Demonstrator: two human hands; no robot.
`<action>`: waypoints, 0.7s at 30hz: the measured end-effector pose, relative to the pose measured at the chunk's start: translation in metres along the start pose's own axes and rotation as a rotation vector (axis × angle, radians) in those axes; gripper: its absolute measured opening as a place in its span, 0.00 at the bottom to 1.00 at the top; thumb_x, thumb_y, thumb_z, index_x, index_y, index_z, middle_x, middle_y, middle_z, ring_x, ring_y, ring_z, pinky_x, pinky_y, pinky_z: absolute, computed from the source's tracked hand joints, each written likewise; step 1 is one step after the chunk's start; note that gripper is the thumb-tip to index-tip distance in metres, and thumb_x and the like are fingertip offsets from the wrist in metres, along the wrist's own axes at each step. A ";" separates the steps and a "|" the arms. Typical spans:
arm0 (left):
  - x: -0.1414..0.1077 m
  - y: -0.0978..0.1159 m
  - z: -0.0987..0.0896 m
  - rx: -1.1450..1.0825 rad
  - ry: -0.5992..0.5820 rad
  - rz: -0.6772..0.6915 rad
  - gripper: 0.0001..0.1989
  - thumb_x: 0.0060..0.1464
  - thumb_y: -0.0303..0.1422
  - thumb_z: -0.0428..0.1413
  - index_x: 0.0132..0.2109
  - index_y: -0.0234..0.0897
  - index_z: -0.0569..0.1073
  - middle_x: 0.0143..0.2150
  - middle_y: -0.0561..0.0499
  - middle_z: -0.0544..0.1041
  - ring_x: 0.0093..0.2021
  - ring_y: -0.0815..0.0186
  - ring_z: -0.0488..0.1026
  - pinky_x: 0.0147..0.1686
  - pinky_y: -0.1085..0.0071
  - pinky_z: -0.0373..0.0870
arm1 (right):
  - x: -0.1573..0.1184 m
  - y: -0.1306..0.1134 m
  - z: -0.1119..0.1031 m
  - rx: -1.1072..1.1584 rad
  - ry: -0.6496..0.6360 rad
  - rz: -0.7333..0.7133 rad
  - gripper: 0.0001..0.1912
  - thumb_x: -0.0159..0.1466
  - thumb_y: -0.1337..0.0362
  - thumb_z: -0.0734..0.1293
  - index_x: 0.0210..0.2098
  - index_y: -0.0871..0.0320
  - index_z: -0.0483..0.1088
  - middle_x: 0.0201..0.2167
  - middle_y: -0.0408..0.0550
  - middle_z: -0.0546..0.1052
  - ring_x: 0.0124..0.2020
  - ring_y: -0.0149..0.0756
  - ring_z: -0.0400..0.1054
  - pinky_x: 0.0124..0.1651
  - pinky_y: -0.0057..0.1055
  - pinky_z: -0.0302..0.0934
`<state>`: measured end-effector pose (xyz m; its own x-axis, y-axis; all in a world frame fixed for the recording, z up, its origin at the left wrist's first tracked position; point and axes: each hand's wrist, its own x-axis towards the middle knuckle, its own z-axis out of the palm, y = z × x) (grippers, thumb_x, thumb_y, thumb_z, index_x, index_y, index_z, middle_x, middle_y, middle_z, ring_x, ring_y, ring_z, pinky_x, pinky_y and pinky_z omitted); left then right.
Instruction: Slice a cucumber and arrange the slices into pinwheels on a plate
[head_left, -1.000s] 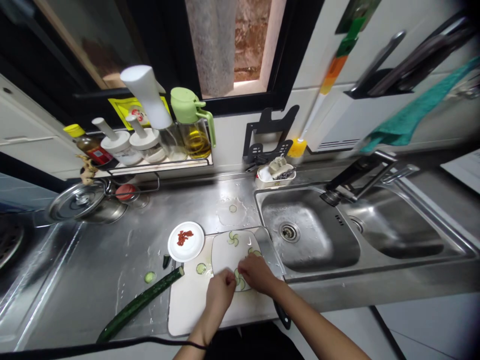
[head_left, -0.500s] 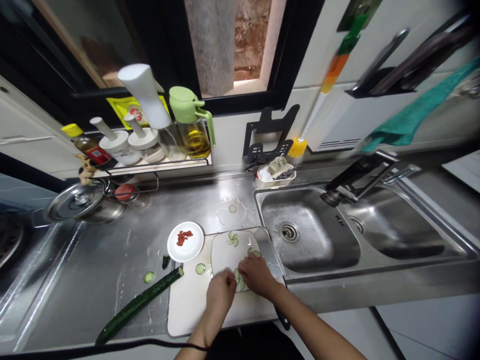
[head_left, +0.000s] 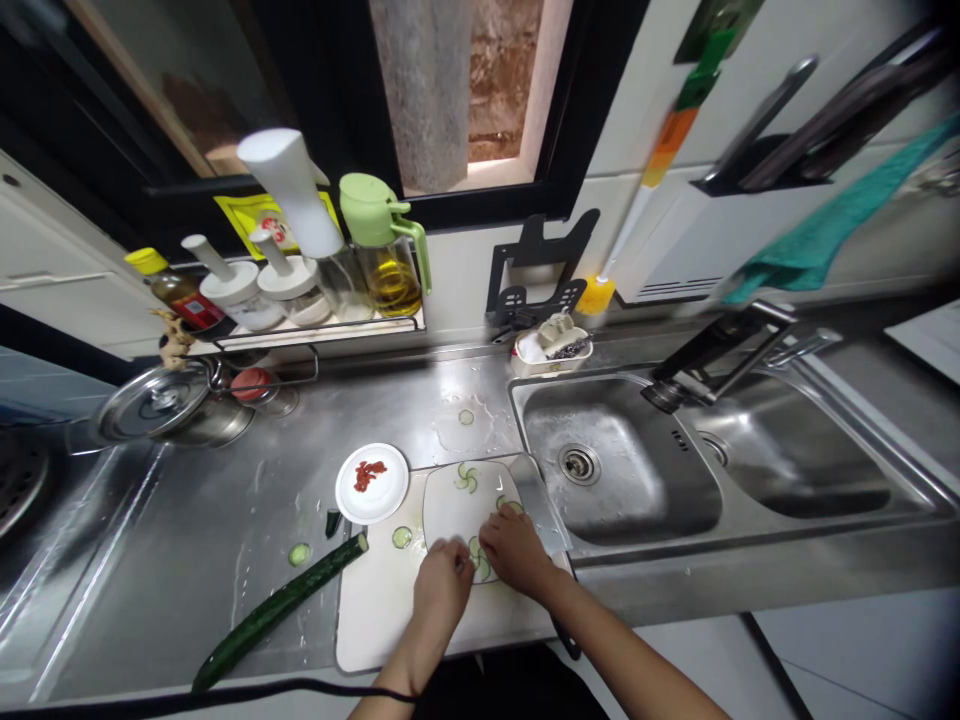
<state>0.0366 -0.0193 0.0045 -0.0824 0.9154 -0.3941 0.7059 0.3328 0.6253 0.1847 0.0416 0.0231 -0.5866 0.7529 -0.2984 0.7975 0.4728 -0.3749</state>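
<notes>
A white square plate (head_left: pixel 450 508) with a dark rim lies on the cutting board (head_left: pixel 375 620). Pinwheels of thin cucumber slices (head_left: pixel 466 478) rest on it, at the far edge, the right edge and the near edge. My left hand (head_left: pixel 444 582) is closed in a pinch over the plate's near edge, beside the near slices (head_left: pixel 478 560). Curled over those slices from the right is my right hand (head_left: pixel 514 548), its fingers closed and fingertips partly hidden. Whatever either hand pinches is too small to make out. A cleaver (head_left: pixel 544 508) lies right of the plate, partly under my right forearm.
A cut cucumber (head_left: pixel 281 612) lies across the board's left edge. Cucumber rounds (head_left: pixel 402 538) sit nearby. Behind them stands a small white plate (head_left: pixel 394 490) with red bits. To the right is a double sink (head_left: pixel 622 520); a cable (head_left: pixel 300 686) crosses the front left.
Both hands stay at the near edge of the plate, with only slight finger movement. The cucumber slices and other things have not visibly moved.
</notes>
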 end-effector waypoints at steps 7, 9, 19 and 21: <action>-0.003 -0.016 -0.025 -0.027 0.146 0.029 0.07 0.51 0.29 0.49 0.29 0.36 0.71 0.29 0.49 0.73 0.31 0.66 0.68 0.35 0.72 0.61 | -0.007 0.001 -0.006 0.056 0.006 0.060 0.09 0.63 0.66 0.60 0.31 0.57 0.71 0.34 0.49 0.75 0.45 0.42 0.61 0.38 0.34 0.48; -0.004 -0.030 -0.037 -0.026 0.221 -0.036 0.07 0.51 0.30 0.48 0.30 0.36 0.71 0.28 0.50 0.72 0.30 0.66 0.68 0.34 0.72 0.61 | -0.011 0.001 -0.006 0.077 0.015 0.080 0.09 0.63 0.66 0.60 0.31 0.57 0.71 0.34 0.48 0.75 0.45 0.41 0.61 0.38 0.34 0.48; 0.000 -0.072 -0.058 0.042 0.325 -0.232 0.08 0.50 0.31 0.49 0.32 0.36 0.72 0.28 0.48 0.75 0.30 0.63 0.71 0.34 0.72 0.61 | -0.024 -0.007 0.002 0.120 -0.008 0.095 0.09 0.62 0.68 0.60 0.31 0.56 0.71 0.34 0.47 0.74 0.44 0.40 0.61 0.38 0.33 0.48; 0.003 -0.072 -0.056 0.058 0.321 -0.251 0.07 0.50 0.31 0.50 0.31 0.36 0.72 0.28 0.48 0.75 0.30 0.63 0.70 0.33 0.72 0.60 | -0.025 -0.009 0.001 0.120 -0.020 0.097 0.08 0.61 0.69 0.60 0.31 0.56 0.71 0.34 0.47 0.74 0.44 0.40 0.61 0.38 0.33 0.48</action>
<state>-0.0543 -0.0279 -0.0042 -0.4659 0.8349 -0.2932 0.6741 0.5495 0.4937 0.1919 0.0176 0.0332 -0.5112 0.7824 -0.3556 0.8287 0.3391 -0.4452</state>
